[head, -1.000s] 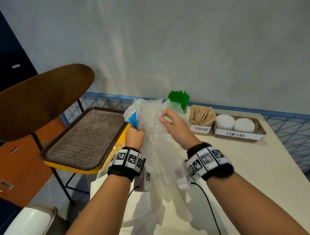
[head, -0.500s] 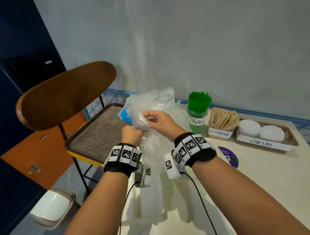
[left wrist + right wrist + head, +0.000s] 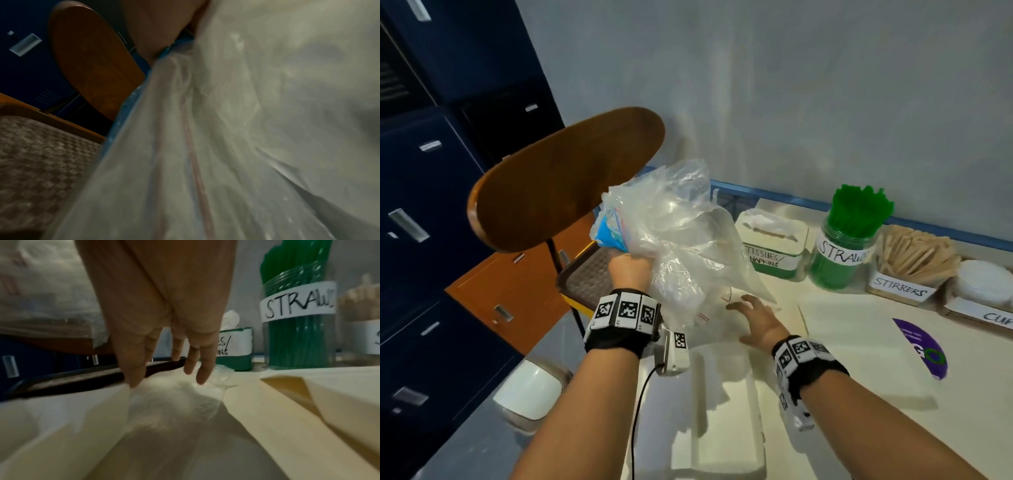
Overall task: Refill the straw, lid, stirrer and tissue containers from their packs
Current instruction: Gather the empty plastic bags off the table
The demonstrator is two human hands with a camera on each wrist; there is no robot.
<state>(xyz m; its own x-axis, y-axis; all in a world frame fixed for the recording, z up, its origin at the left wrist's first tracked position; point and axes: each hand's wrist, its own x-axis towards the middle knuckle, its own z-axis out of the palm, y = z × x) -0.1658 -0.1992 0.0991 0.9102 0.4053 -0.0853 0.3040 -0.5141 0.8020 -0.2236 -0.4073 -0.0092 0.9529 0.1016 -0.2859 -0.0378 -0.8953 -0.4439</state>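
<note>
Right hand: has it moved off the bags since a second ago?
Yes. The right hand left the plastic bags and dropped toward the table, fingers spread.

The left hand [image 3: 629, 270] has its fingers buried in the crumpled plastic bags [image 3: 674, 233]; the grip form cannot be determined. The left wrist view is blurred, filled mostly by plastic film. The cup-lid tray [image 3: 983, 308] is cut off by the right edge, its label truncated. The straw jar [image 3: 298, 318] label loses its last letter.
</note>
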